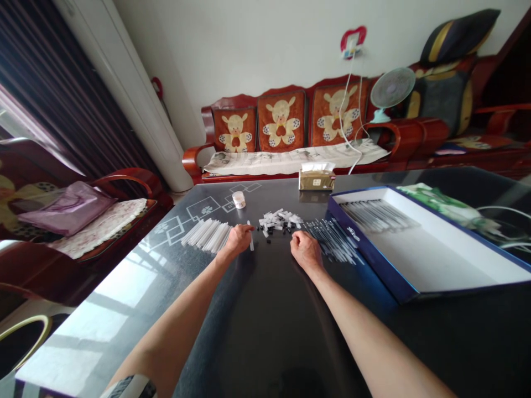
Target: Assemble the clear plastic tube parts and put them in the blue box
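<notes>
1. The person's left hand (237, 241) lies palm down on the dark glass tabletop (269, 326), half closed. Its fingers (245, 230) reach right and lie against the upper part of a thin white tube (251, 239). I cannot tell whether they grip it.
2. The right hand (306, 250) rests on the tabletop with its fingers curled down and loosely closed. Nothing shows in it, though the fingertips are hidden from this view. It sits just below a spread of slim tubes with dark ends (332, 241).
3. Just left of the left hand lies a neat row of white tubes (206, 235), side by side.
4. Between the hands and a little farther off is a heap of small translucent pieces (277, 221), with loose black bits (269, 234) scattered at its near edge.
5. To the right, an open box with blue edges and a white inside (415, 246) holds a row of slim tubes (375, 214) laid side by side.
6. Farther along the tabletop stand a small white jar (238, 199) and a tissue box (316, 179).
7. Beyond the table is a carved wooden sofa (286, 124) with bear-patterned cushions, and a small electric fan (392, 87) stands near its far arm.
</notes>
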